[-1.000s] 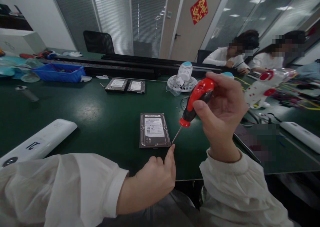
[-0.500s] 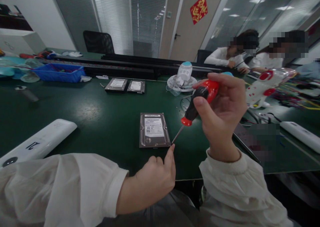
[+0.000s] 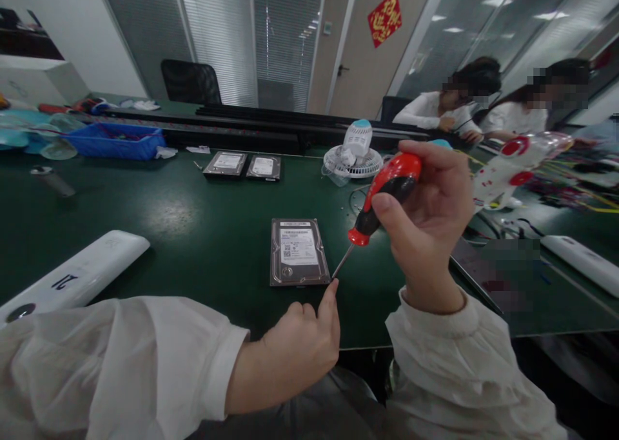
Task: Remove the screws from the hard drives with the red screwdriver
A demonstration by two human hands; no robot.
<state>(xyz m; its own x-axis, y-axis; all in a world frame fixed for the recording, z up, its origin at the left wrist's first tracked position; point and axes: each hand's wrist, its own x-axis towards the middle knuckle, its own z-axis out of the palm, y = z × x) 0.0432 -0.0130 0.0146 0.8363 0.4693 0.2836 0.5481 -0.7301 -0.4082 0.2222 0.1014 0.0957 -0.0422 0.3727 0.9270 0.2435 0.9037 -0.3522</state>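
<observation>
A hard drive, label side up, lies flat on the green table in front of me. My right hand is closed round the red and black handle of a screwdriver, which slants down to the left. Its metal tip meets the drive's near right corner. At that same corner is the tip of the index finger of my left hand, touching or nearly touching the screwdriver tip. The other left fingers are curled in; the thumb and whatever they may pinch are hidden.
Two more hard drives lie farther back, left of a white fan. Small screws are scattered beyond my drive. A blue bin and a white device are on the left. Co-workers sit at the far right.
The screwdriver handle has turned about its axis in my right hand, showing different red and black faces, and my right fingers shifted slightly left. The drive and my left hand stay put.
</observation>
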